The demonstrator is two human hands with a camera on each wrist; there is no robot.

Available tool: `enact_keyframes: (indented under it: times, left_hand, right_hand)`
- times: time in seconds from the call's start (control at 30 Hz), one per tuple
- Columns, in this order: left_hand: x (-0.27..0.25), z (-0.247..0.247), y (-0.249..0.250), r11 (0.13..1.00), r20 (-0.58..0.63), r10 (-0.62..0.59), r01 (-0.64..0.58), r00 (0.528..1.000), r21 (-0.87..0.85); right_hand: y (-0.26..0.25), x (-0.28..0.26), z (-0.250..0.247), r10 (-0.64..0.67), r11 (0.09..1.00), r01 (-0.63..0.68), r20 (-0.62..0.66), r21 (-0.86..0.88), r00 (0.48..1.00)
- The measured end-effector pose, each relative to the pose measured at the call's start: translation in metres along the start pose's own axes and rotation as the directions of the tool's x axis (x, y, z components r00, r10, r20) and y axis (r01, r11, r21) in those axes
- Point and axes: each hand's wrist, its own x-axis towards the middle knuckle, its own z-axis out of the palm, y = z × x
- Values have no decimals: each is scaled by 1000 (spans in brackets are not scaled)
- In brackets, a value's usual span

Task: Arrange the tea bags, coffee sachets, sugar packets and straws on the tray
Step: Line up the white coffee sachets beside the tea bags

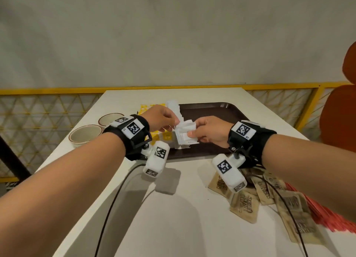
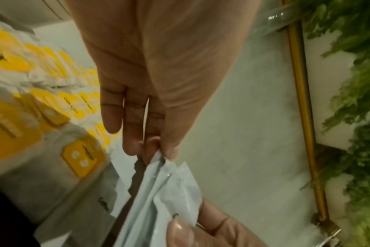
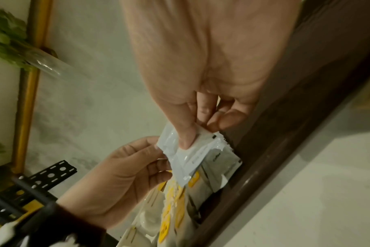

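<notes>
Head view: both hands meet above the brown tray (image 1: 212, 110); the left hand (image 1: 159, 118) and right hand (image 1: 210, 131) pinch a bunch of white sachets (image 1: 185, 132), its print too small to read. Brown packets (image 1: 244, 206) with blurred lettering lie on the table near the tray. Only the left wrist view shows the yellow-tagged tea bags (image 2: 53, 100) clearly, beside the tray.

White sachets (image 2: 171, 188) in left-hand (image 2: 158, 75) grip

Bare forearms, no sleeves. Black wrist straps (image 1: 133, 139) with white square-code marker plates (image 1: 243, 130); white camera pods (image 1: 157, 160) underneath, trailing black cables (image 1: 113, 203).
</notes>
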Motion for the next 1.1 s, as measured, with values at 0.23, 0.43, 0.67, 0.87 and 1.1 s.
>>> enact_keyframes:
  times: [0.23, 0.43, 0.67, 0.87, 1.1]
  left_hand:
    - [17, 3, 1, 937, 145, 16, -65, 989, 342]
    - [25, 15, 2, 912, 97, 12, -51, 995, 407]
    - [27, 24, 3, 914, 17, -12, 4, 1000, 407]
    - [12, 16, 9, 999, -193, -38, 38, 980, -3]
    - [-53, 32, -1, 677, 2, -333, 240, 943, -696]
  right_hand:
    - [13, 11, 3, 92, 990, -90, 14, -105, 996]
    - [14, 15, 1, 116, 976, -107, 32, -191, 993]
    - [20, 20, 0, 91, 937, -89, -8, -337, 996]
    - [21, 18, -2, 49, 955, -62, -51, -290, 997]
    - [21, 14, -7, 42, 988, -45, -29, -148, 999]
